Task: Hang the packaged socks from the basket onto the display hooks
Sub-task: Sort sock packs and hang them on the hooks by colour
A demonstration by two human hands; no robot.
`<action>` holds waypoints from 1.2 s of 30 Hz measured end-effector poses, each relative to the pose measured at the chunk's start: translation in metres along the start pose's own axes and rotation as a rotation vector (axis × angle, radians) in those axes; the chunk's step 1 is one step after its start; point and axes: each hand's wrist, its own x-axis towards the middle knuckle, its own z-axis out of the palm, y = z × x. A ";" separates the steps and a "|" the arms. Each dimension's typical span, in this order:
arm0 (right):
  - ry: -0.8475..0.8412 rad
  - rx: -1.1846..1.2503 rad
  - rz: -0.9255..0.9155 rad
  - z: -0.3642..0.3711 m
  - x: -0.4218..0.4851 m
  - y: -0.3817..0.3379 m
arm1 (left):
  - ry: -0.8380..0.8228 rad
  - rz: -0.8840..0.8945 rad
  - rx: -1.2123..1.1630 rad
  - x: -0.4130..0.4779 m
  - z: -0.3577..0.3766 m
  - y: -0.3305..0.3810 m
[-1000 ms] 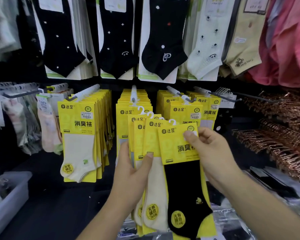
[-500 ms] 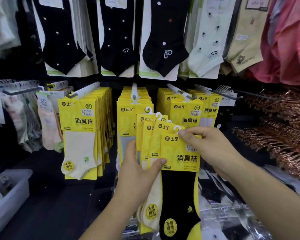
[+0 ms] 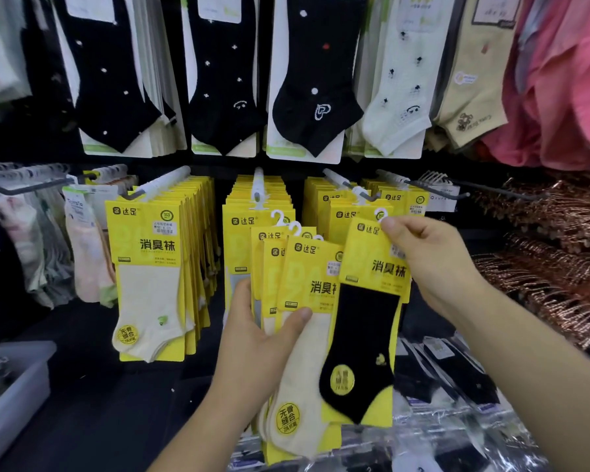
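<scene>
The left hand (image 3: 259,338) is reaching up from the bottom edge and gripping a fan of yellow-carded sock packs (image 3: 307,277), its thumb pressing across the front of the nearest card while its fingers are wrapping round behind, out of sight. The right hand (image 3: 433,264) is coming in from the lower right with the wrist bent, thumb and forefinger pinching the top right corner of a black sock pack (image 3: 365,335) just beside its white hanger loop; the pack is hanging tilted, overlapping the right side of the fan and sitting in front of the third display hook (image 3: 341,182), not on it. Three card tops with three white loops are showing in the fan; whether more are lying behind them cannot be told. Four rows of yellow packs are hanging on the pegs: one on the left hook (image 3: 164,183), one on the middle hook (image 3: 259,189), and two at the right, partly covered by the hands. Above, five stacks of socks are hanging, three black and two pale, their tops cut off. A pale plastic bin (image 3: 17,386) is being cropped by the left edge, and the clear-wrapped dark packs (image 3: 457,373) below the right forearm are blurring together, uncountable.
</scene>
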 end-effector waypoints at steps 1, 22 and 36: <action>0.024 -0.020 -0.021 -0.001 0.007 -0.001 | 0.007 0.001 -0.007 0.001 -0.001 0.000; 0.167 -0.243 -0.158 0.025 0.042 0.011 | 0.011 0.021 -0.030 0.004 -0.006 -0.001; -0.151 -0.006 0.073 0.046 -0.053 0.012 | -0.044 -0.043 -0.186 0.003 0.003 0.005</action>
